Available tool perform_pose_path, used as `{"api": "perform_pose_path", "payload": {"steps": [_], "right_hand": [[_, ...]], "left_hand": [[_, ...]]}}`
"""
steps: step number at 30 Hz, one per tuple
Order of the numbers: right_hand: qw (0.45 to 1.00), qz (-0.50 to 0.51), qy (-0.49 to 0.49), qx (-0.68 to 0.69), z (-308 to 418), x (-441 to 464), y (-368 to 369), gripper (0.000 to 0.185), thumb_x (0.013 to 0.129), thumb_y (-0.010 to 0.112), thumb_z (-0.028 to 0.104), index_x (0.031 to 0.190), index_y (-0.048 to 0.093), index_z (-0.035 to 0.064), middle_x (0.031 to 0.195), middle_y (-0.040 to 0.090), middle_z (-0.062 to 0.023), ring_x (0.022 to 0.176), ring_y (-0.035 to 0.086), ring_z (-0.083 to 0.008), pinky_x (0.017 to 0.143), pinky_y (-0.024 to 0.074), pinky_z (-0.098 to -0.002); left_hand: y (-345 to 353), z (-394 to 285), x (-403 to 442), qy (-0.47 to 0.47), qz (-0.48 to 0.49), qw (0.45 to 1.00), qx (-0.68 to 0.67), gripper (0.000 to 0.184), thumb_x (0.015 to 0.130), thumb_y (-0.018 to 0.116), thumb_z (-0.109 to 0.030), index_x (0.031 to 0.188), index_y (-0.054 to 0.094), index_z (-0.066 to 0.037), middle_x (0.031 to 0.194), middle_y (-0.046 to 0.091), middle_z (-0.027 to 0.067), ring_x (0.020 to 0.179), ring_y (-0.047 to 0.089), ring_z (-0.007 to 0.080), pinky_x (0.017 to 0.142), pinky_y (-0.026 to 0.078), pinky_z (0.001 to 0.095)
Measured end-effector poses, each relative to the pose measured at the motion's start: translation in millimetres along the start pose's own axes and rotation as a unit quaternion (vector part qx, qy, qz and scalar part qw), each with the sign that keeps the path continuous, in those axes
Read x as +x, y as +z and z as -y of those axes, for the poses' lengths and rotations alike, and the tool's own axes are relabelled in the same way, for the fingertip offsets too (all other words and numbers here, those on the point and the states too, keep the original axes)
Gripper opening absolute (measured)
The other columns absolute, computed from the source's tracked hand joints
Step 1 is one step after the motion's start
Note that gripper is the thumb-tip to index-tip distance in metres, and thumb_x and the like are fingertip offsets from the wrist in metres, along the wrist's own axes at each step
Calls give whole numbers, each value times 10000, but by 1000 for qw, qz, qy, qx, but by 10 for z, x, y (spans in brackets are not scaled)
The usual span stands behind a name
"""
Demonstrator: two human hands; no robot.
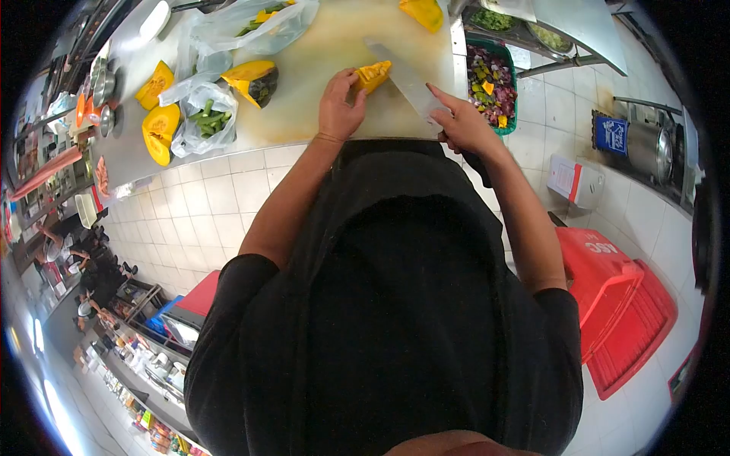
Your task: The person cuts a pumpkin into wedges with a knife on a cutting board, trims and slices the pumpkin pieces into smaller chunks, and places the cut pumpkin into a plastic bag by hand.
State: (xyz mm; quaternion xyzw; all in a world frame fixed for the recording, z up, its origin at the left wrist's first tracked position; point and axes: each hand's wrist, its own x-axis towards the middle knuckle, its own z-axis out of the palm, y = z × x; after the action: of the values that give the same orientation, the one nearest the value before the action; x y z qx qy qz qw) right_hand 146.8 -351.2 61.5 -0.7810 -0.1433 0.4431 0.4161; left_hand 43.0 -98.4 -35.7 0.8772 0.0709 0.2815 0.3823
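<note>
A piece of pumpkin (373, 77) with orange flesh lies on the pale cutting surface (319, 53). My left hand (341, 106) grips its left side, fingers curled against it. In my right hand (465, 121) is a large kitchen knife (407, 83), its broad blade slanting up and left, close beside the pumpkin piece. My index finger stretches along the top of the blade; the handle is mostly hidden in my palm. Left of my hands sits a larger pumpkin wedge (251, 80) with dark green rind.
Two pumpkin wedges (158, 133) and a plastic bag of cut green vegetables (209, 121) lie at the left. Another pumpkin piece (422, 13) is at the far edge. A green crate of scraps (490, 83) stands right of the table; a red bin (608, 304) is behind, right.
</note>
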Motion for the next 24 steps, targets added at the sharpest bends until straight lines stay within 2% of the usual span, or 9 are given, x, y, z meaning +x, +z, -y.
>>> {"api": "perform_pose_path", "payload": {"steps": [12,15,18,24], "right_hand": [[998,-2,-13,57,-75,271,283,577,1017,549,169,1565,408,281,808,643,-58,550,573,-106,447,462,-271],[999,25,-18,35,-73,309,184,574,1023,551,180,1566,403,295,807,634,-50,555,576,-106,452,464,-261],[994,81,39,58,144,269,-11,568,1030,548,193,1567,398,302,823,628,-41,574,575,-102,457,463,-249],[995,43,4,90,-18,286,193,563,1040,541,221,1573,382,309,837,629,-34,587,555,-89,457,457,-250]], "left_hand": [[-16,16,-18,2,-3,1000,10,361,766,757,-11,1102,630,12,1215,665,208,1127,639,389,985,519,431],[1,40,-23,20,-4,1000,23,354,787,750,-19,1117,624,2,1226,665,209,1111,656,383,969,540,427],[0,38,-13,29,2,999,29,343,798,750,-24,1116,623,1,1227,667,213,1103,666,382,974,543,432],[11,14,9,42,-12,998,36,330,805,746,-25,1113,629,-1,1221,672,217,1111,663,389,985,534,442]]}}
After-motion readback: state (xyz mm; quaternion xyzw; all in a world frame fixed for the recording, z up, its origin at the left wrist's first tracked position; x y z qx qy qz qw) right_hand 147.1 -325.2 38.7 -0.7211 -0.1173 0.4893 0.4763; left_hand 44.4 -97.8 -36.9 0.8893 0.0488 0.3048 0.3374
